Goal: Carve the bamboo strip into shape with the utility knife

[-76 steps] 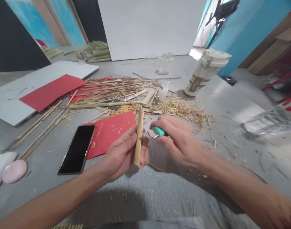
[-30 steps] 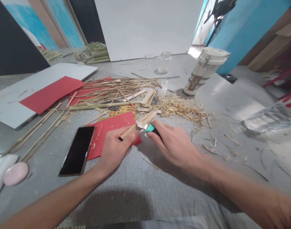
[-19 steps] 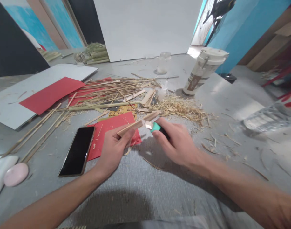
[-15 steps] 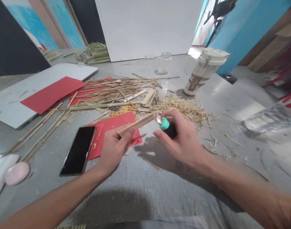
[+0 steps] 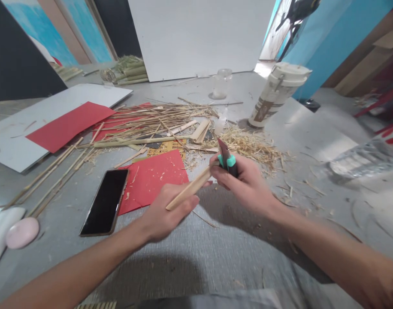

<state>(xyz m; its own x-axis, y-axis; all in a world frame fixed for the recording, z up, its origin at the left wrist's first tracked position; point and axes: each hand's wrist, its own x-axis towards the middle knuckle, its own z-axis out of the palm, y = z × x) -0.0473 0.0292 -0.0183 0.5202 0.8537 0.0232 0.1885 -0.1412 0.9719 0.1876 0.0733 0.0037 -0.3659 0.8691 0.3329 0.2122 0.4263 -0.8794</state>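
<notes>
My left hand [image 5: 166, 212] is closed around a pale split bamboo strip [image 5: 188, 191], which slants up to the right. My right hand [image 5: 244, 180] grips a small knife with a teal and black handle [image 5: 228, 159], blade pointing up. The far end of the strip touches my right thumb and fingers. Both hands hover above the grey floor, just right of a red paper sheet [image 5: 151, 178].
A black phone [image 5: 104, 201] lies left of my hands. Bamboo stalks and straw [image 5: 158, 120] lie behind, with shavings [image 5: 248, 148], a tumbler [image 5: 276, 96], a small glass jar [image 5: 222, 83], a white board carrying red paper [image 5: 58, 118], and a pink oval object [image 5: 21, 231] at far left.
My left hand moved nearer me and to the right with the strip. My right hand turned the knife from lying along the strip to blade up, and closed in on the strip's far end.
</notes>
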